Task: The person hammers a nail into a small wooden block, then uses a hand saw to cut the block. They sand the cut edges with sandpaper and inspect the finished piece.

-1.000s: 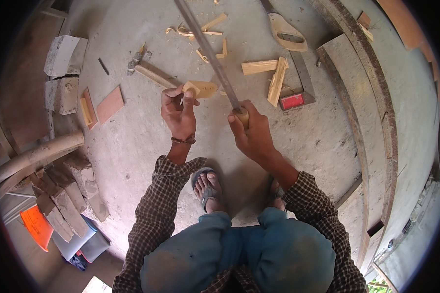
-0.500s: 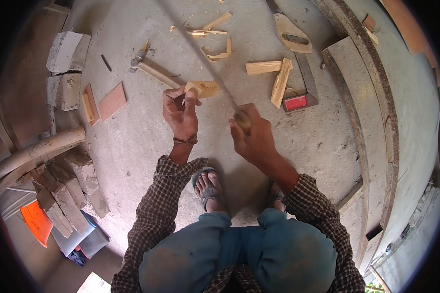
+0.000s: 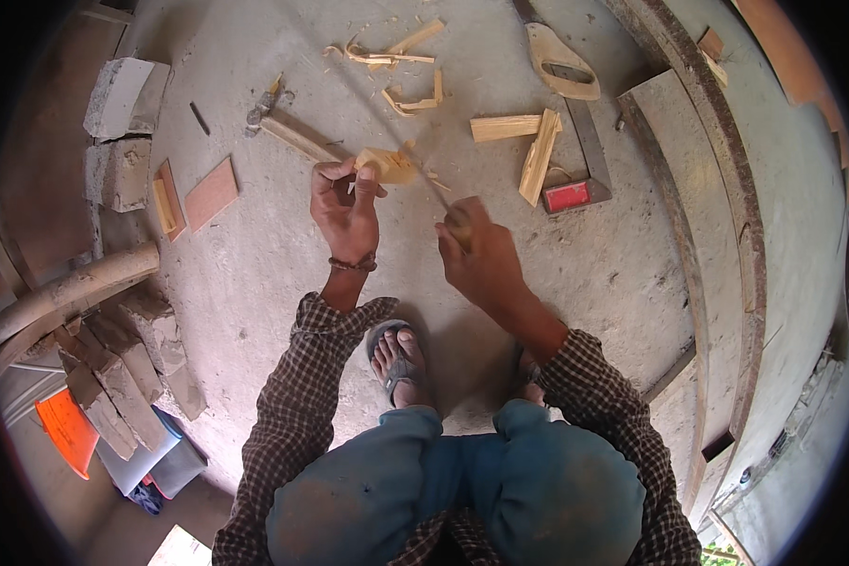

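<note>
My left hand (image 3: 347, 212) pinches a small pale wood block (image 3: 391, 167) by its near left end, thumb on top. Wrapped around the wooden handle (image 3: 458, 226) of a long-bladed knife is my right hand (image 3: 481, 259). The knife's blade (image 3: 432, 191) is smeared by motion and slants up and left, passing by the block's right end. Whether it touches the wood cannot be made out. Loose shavings show beside the block at the blade. Just beyond my left hand, a hammer (image 3: 302, 137) lies on the floor.
Wood offcuts (image 3: 408, 58) and two split sticks (image 3: 538, 160) lie ahead on the concrete floor. To the right are a handsaw (image 3: 558, 64) and a try square (image 3: 568, 196). Thin brown boards (image 3: 209, 193) and bricks (image 3: 123, 174) lie left; a long plank (image 3: 693, 179) edges the right.
The knife's blade has shifted slightly down and left against the block. Fresh shavings now show at the block's right end. My left hand keeps the same grip.
</note>
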